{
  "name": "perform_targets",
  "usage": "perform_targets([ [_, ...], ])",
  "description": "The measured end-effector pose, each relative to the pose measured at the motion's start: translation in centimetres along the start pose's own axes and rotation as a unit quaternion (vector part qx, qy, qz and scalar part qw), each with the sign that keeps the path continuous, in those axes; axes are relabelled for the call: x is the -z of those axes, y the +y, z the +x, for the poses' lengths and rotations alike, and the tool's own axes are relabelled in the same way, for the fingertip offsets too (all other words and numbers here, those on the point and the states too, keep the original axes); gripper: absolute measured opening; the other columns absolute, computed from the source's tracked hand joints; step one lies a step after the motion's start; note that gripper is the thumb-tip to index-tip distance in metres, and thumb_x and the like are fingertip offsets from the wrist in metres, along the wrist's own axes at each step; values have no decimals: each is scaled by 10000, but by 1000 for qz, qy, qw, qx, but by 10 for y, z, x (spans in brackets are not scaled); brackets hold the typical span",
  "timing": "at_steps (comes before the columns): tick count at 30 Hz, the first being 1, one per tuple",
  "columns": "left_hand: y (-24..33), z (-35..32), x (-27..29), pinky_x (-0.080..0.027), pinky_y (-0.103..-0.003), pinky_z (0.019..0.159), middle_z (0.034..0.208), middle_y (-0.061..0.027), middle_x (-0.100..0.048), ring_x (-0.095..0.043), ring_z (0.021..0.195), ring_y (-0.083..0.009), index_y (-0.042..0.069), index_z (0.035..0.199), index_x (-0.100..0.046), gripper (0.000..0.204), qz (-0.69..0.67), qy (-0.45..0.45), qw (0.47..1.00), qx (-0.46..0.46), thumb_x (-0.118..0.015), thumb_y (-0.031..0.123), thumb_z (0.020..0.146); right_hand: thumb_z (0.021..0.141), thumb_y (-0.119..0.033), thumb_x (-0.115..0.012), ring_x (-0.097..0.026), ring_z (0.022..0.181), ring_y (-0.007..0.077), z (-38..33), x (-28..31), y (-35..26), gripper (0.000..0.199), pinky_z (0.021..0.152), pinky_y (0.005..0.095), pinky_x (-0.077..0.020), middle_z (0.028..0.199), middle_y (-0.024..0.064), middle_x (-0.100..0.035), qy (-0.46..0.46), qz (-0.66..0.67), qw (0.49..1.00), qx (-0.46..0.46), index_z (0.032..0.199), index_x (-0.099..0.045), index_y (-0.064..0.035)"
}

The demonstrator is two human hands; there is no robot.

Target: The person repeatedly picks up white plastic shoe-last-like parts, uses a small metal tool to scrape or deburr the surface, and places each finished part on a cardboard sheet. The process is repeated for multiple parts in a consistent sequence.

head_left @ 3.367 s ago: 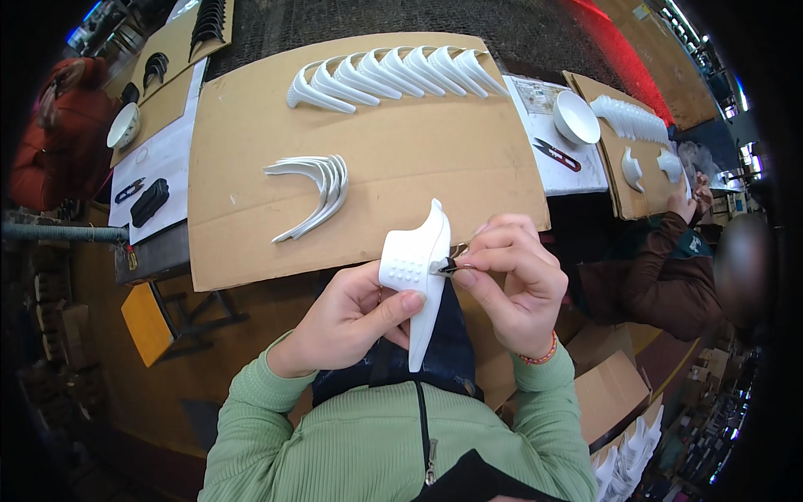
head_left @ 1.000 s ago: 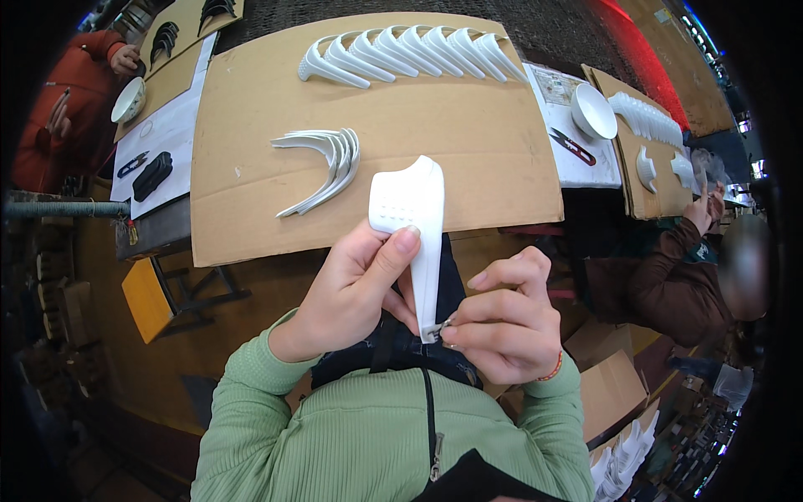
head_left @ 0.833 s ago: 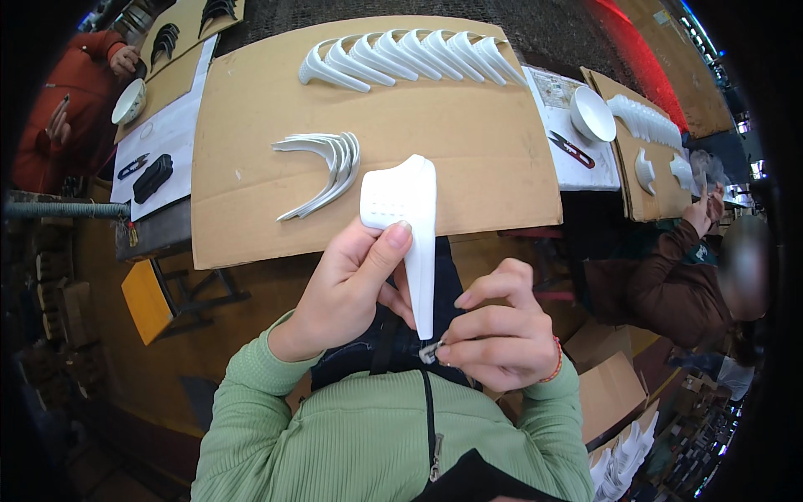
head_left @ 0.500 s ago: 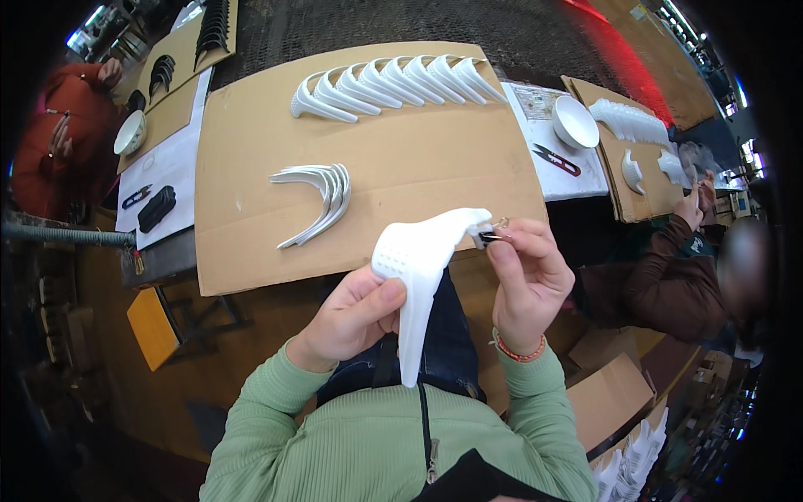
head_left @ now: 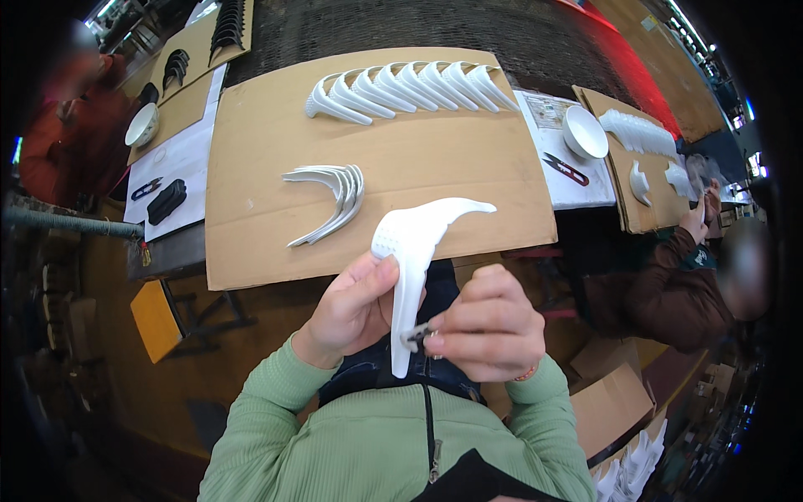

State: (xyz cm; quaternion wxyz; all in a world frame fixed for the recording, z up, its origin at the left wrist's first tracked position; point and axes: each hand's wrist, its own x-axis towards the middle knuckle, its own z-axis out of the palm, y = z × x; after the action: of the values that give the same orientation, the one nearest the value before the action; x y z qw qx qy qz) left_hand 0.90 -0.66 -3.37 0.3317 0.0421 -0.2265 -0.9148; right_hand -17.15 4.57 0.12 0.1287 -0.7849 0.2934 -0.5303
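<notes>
My left hand (head_left: 355,301) is closed round the middle of a curved white plastic part (head_left: 410,251) with small dimples on its broad bend. One arm of the part points to the right above the cardboard, and the other hangs down over my lap. In the fingers of my right hand (head_left: 489,326) is a small dark and metal tool (head_left: 420,336), its exact kind too small to make out. Its tip is at the right edge of the hanging arm, low down. Ahead on the cardboard (head_left: 251,209) lies a nested stack of white curved parts (head_left: 343,201).
A row of white curved parts (head_left: 410,88) lies along the cardboard's far edge. To the right are red-handled snips (head_left: 567,169) and a white bowl (head_left: 585,132). At the left sit a black case (head_left: 166,202) and another bowl (head_left: 142,125). Co-workers sit on both sides.
My right hand has moved the small tool from the part's right tip down to its lower arm. The white part has turned slightly in my left hand.
</notes>
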Motion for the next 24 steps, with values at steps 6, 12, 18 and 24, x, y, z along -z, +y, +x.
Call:
perform_targets([
  [6,13,2,3,-489,-278,547,818,-87,-538,-549,675,-156,-7,1072,-491,295,2,16,999,-44,-418,268,998,661,-41,-768,-532,751,188,-4,-9,-4,202,605,306,-392,841,10,-675,-61,74,995,2,851,-728,-93],
  [12,72,9,36,-497,-265,660,1025,-89,-604,-597,857,-154,-24,1201,-485,298,236,123,935,-234,-484,160,966,641,38,-763,-564,696,194,-13,-6,4,195,616,284,-443,793,61,-671,-21,129,985,-110,807,-717,-53],
  [18,154,45,106,-528,-325,851,1008,-46,-625,-618,924,-152,63,1153,-516,223,333,247,873,-255,-519,188,968,669,75,-739,-595,727,185,-27,1,9,168,648,281,-469,800,78,-662,65,104,968,-220,804,-688,-11],
  [24,178,71,158,-524,-353,925,1133,-125,-576,-595,1033,-226,2,1207,-465,283,207,323,904,-188,-412,192,1005,715,93,-714,-601,755,171,-34,1,13,140,671,271,-479,841,107,-650,96,116,954,-258,837,-680,32],
])
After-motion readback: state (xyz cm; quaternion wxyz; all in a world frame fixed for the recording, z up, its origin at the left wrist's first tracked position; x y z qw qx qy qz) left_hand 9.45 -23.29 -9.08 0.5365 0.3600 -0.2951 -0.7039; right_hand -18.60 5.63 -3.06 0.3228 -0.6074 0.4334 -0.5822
